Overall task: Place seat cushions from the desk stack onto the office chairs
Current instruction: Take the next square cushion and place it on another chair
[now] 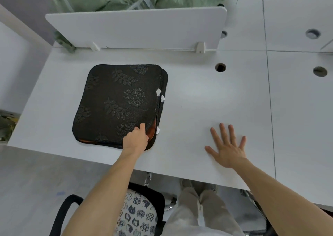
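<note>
A stack of dark seat cushions with an embossed leaf and flower pattern lies on the left half of the white desk. Orange fabric and white tags show at the stack's right and near edges. My left hand pinches the near right corner of the top cushion, thumb on top and fingers tucked under it. My right hand lies flat and spread on the bare desk to the right of the stack, holding nothing. Below the desk edge stands a black office chair bearing a white cushion with a cat print.
A white divider panel stands along the desk's far edge, green fabric behind it. Round cable holes sit at the back right. My legs in light trousers stand next to the chair. Grey floor lies to the left.
</note>
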`<state>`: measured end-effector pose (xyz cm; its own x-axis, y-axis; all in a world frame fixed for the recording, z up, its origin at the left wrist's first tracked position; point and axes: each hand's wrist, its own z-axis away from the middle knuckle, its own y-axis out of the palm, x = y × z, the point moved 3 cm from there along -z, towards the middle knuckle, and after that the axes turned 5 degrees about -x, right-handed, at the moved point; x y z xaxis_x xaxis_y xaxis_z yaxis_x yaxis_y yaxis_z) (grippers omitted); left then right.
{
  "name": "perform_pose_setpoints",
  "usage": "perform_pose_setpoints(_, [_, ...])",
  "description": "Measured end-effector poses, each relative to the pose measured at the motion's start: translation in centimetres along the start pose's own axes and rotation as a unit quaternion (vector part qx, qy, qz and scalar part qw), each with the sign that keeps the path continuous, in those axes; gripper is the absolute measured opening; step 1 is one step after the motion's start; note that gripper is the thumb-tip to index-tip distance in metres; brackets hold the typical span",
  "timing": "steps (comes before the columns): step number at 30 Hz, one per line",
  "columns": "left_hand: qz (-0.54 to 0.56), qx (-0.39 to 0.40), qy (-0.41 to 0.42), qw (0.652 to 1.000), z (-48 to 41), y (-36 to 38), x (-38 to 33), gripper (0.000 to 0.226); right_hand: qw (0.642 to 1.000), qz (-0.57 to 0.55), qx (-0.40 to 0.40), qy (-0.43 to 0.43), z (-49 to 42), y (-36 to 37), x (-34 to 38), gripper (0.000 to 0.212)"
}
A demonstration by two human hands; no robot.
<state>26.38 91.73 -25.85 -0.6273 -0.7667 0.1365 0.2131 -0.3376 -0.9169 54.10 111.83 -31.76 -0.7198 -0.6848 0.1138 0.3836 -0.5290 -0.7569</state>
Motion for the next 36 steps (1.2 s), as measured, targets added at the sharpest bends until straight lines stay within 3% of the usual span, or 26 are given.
perform_pose_setpoints(3, [0.021, -0.076, -0.025, 0.997, -0.4, -2.9, 1.4, 0.035, 1.0, 0.005, 0.014, -0.002, 0.0, -0.3, 0.0, 0.082])
perform_pose_setpoints(9, [0.071, -0.284, -0.043, 0.955, -0.2, -12.9, 4.1, 0.031, 0.999, 0.011, 0.041, -0.009, 0.5, -1.7, 0.1, 0.091])
perform_pose_setpoints(14, [0.272, -0.349, -0.035, 0.896, 1.8, -22.8, 1.8, 0.014, 0.996, -0.062, 0.068, 0.022, -0.4, -4.9, 1.1, 0.088])
perform_pose_setpoints(17, [0.471, -0.328, -0.04, 0.818, 3.9, -26.8, -0.9, 0.019, 0.975, -0.214, 0.051, 0.039, 0.6, -8.4, 3.1, 0.082])
perform_pose_setpoints(20, [0.663, -0.261, -0.082, 0.697, 4.7, -28.2, -2.9, 0.025, 0.908, -0.403, 0.084, 0.078, 2.1, -9.8, 4.8, 0.083])
perform_pose_setpoints(21, [0.706, -0.236, -0.102, 0.66, 4.9, -28.0, -3.3, 0.031, 0.871, -0.474, 0.096, 0.091, 2.4, -9.6, 4.9, 0.087])
perform_pose_setpoints(23, [0.753, -0.197, -0.131, 0.614, 5.4, -27.2, -4.1, 0.037, 0.755, -0.633, 0.127, 0.114, 2.8, -9.4, 4.7, 0.094])
perform_pose_setpoints(25, [0.754, -0.179, -0.154, 0.613, 5.9, -25.1, -4.5, 0.036, 0.66, -0.731, 0.1, 0.14, 3.4, -9.9, 3.7, 0.078])
perform_pose_setpoints(26, [0.739, -0.176, -0.163, 0.629, 6.1, -23.6, -4.7, 0.033, 0.626, -0.761, 0.05, 0.16, 3.5, -9.9, 2.6, 0.066])
perform_pose_setpoints(27, [0.714, -0.173, -0.174, 0.656, 6.3, -21.9, -4.7, 0.029, 0.627, -0.758, -0.016, 0.178, 3.7, -9.9, 1.5, 0.056])
perform_pose_setpoints(29, [0.666, -0.139, -0.211, 0.702, 6.2, -17.3, -4.5, 0.028, 0.699, -0.663, -0.155, 0.218, 4.0, -8.9, -1.5, 0.05])
perform_pose_setpoints(31, [0.619, -0.063, -0.249, 0.742, 6.3, -12.6, -4.2, 0.035, 0.769, -0.547, -0.238, 0.229, 5.1, -8.3, -4.0, 0.041])
perform_pose_setpoints(34, [0.541, 0.084, -0.284, 0.787, 7.7, -6.6, -4.3, 0.041, 0.822, -0.448, -0.257, 0.239, 6.8, -6.5, -6.5, 0.032])
perform_pose_setpoints(36, [0.51, 0.163, -0.262, 0.803, 8.8, -4.3, -4.5, 0.03, 0.849, -0.401, -0.244, 0.244, 7.4, -4.9, -7.6, 0.034])
